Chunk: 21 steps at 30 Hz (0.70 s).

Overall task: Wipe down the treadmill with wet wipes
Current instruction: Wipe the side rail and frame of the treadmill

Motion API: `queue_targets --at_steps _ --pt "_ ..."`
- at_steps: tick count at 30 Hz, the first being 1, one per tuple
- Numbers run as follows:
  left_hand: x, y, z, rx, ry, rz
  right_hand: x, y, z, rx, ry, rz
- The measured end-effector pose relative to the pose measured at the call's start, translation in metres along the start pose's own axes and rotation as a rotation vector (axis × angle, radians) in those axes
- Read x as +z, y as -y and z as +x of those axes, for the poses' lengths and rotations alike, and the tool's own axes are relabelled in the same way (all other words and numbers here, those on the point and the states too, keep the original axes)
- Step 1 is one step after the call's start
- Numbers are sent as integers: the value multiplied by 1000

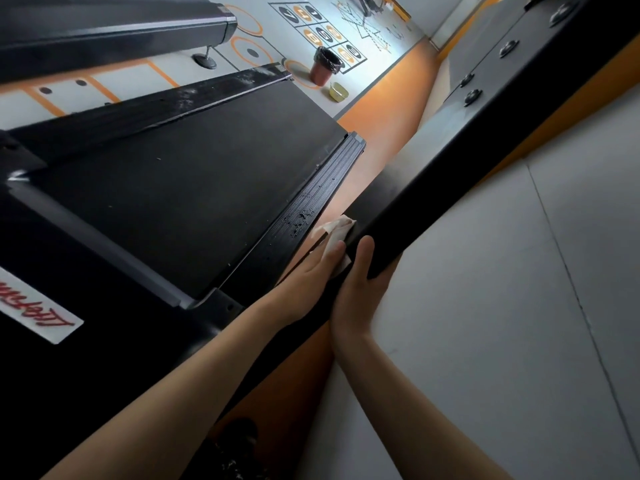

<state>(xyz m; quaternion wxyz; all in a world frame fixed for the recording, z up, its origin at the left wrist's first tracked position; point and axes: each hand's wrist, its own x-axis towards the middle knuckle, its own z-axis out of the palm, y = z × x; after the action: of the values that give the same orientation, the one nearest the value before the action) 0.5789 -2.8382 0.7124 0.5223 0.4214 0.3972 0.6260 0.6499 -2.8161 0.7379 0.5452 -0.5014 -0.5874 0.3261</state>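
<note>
A black treadmill fills the view, its belt (180,188) at left and a long black handrail bar (450,174) running diagonally from bottom centre to top right. My left hand (311,271) presses a white wet wipe (334,233) flat against the bar's left face. My right hand (360,289) grips the same bar from the right, thumb on top and fingers wrapped underneath. A ribbed side rail (311,209) with dark specks lies just left of the wipe.
A second treadmill (104,32) stands at the upper left. A brown bin with a black liner (323,65) and a yellow tub (337,91) sit on the marked floor beyond. Grey lockers (491,53) line the orange strip at top right. A white wall (519,323) is at right.
</note>
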Motion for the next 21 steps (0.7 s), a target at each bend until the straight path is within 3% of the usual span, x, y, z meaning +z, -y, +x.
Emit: queue_targets --at_steps 6,21 --pt "-8 7 16 -142 73 -204 3 -7 0 16 -52 -18" --pt "-15 5 71 -247 116 -155 3 -15 -2 -16 -65 -32"
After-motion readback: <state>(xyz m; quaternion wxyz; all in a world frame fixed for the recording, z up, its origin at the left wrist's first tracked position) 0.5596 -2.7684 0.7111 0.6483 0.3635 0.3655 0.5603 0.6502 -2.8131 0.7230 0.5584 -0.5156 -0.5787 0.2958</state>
